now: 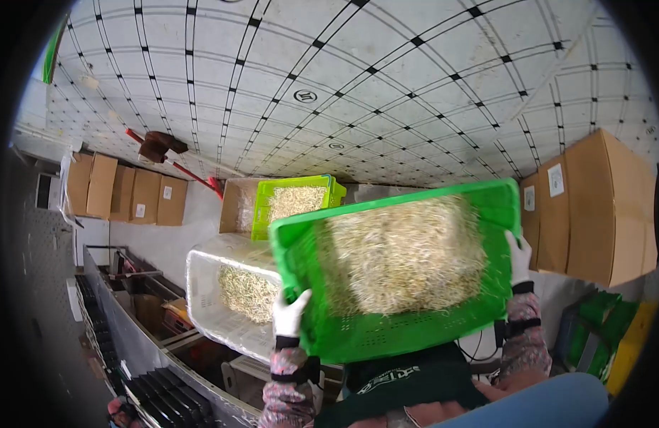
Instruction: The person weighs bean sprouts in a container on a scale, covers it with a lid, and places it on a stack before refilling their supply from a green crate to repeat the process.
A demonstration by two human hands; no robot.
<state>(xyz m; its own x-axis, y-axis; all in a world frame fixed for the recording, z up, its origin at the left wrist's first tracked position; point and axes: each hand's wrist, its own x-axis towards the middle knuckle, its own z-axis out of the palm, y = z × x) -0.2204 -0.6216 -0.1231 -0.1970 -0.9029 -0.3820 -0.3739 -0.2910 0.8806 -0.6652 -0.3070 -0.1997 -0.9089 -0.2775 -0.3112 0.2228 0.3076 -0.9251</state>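
Note:
A large green crate (393,339) is held up in front of my body, tilted, with its right end higher. Inside it lies a heap of pale, straw-like pieces (408,257). My left hand (291,314), in a white glove, grips the crate's left end near the lower corner. On the right end, my right hand (518,258), also white-gloved, holds the rim. Behind the crate's left end is a white translucent crate (204,299) holding similar pieces. Beyond that, a yellow-green crate (261,207) with more pieces rests in or against an open cardboard box (237,203).
Cardboard boxes stand at right (586,207) and at left (133,196). A red-handled tool (194,175) leans by the patterned wall (386,93). Black trays (169,396) and a metal frame (140,332) are at lower left. Green containers (596,332) sit at lower right.

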